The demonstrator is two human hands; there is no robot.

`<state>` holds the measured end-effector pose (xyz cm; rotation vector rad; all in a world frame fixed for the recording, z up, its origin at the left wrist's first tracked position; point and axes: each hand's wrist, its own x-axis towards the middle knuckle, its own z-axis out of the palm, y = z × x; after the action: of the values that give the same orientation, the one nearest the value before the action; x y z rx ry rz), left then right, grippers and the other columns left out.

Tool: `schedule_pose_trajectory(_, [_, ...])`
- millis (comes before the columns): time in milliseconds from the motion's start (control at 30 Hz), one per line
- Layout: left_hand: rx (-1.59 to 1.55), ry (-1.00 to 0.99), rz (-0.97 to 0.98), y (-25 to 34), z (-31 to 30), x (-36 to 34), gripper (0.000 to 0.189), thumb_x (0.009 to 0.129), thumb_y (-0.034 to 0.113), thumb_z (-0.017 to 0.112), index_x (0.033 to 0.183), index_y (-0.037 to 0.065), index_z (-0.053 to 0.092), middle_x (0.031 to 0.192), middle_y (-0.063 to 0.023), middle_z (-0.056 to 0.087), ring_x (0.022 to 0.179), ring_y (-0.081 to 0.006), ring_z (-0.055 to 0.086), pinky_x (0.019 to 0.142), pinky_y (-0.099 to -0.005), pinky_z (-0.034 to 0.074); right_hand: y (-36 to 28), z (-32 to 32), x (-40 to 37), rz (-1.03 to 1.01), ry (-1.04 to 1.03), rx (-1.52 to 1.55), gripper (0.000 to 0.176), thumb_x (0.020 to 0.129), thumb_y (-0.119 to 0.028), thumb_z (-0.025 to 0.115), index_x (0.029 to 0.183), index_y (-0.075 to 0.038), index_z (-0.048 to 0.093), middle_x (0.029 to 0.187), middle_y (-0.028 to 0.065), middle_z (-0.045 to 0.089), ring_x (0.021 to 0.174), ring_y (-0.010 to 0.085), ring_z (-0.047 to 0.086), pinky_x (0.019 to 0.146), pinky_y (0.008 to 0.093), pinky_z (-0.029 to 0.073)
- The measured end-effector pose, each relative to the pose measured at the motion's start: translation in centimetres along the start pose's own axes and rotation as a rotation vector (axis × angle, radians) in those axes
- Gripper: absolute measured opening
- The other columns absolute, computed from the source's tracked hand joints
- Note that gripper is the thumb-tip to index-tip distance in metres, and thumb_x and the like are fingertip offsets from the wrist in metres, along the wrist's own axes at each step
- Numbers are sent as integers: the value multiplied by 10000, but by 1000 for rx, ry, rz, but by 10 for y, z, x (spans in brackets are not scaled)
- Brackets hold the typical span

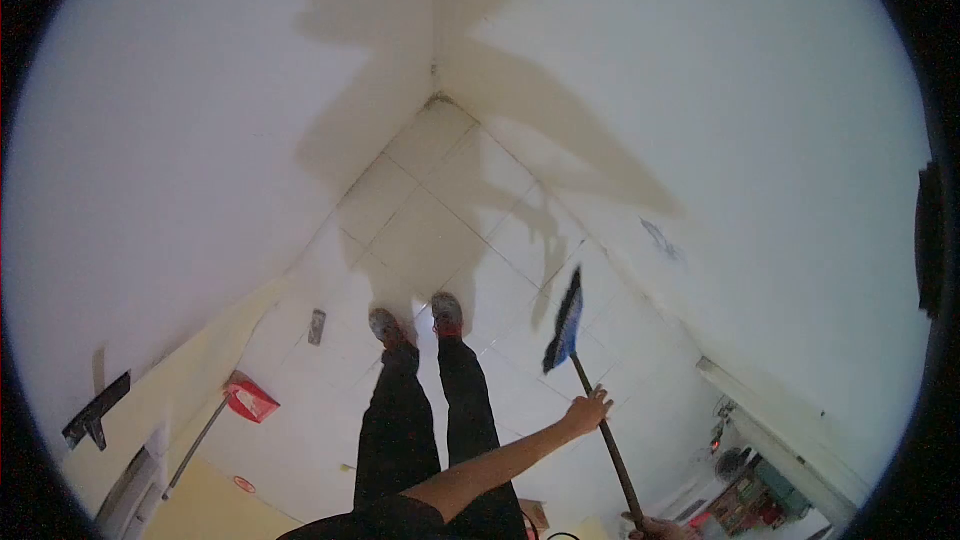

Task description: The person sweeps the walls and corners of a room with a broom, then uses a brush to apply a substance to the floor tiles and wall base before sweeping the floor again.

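Observation:
A broom (618,460) with a dark stick handle slants up from the bottom right of the head view. Its blue head (566,325) has black bristles and appears over the tiled floor near the right-hand wall. My left hand (588,412) reaches across my body and closes round the handle a little behind the head. Lower down, at the bottom edge, my right hand (660,528) is partly cut off, wrapped about the upper end of the handle.
Two white walls meet at a corner (437,98) ahead of my shoes (446,314). On the left are a red long-handled dustpan (252,398), a small grey object (316,327) on the floor and a black T-shaped thing (97,410). A doorway ledge (770,430) lies right.

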<state>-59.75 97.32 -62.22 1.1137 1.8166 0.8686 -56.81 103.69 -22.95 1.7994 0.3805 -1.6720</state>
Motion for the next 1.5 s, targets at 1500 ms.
schedule_pose_trajectory(1500, [-770,918,-885,-261,-98,-525,190,912,179,553,1033,34,576,948,-74,622,845,-160,596,754,-311,512,-45,338,248,-445,45,-722,353,915,-263,477,1131,10,537,597,28,429,391,99,377,344,283,337])
